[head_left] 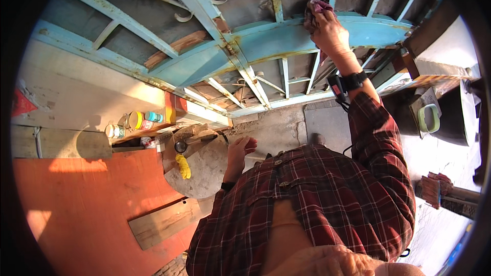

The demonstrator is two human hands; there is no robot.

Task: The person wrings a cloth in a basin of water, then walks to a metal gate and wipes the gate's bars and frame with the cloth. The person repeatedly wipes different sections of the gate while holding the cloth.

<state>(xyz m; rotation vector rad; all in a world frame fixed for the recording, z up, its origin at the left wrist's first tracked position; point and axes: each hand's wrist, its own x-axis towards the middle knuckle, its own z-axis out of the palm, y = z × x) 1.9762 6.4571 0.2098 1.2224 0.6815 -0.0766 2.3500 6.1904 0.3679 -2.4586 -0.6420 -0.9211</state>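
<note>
My right hand point(330, 32) grips a crumpled reddish-purple cloth point(313, 15) at the upper edge of a blue metal gate panel point(280, 42). Part of the cloth hangs below the wrist, which wears a black band. The painted gate point(191, 7) has rusty bars, curled scrollwork and a worn centre joint point(229, 48). Low in front of my body, my left hand point(241, 152) holds nothing, its fingers loosely bent. It is nearest to a round grey stone-like slab point(203, 168), on which a yellow cloth-like item point(183, 166) lies.
Several small jars point(136, 120) stand on a ledge at left. Below them spread an orange-red board point(88, 203) and a wooden plank point(165, 222). At right are a green plastic handle-like piece point(428, 119), a dark container point(454, 119) and a cloth-draped bar point(433, 191).
</note>
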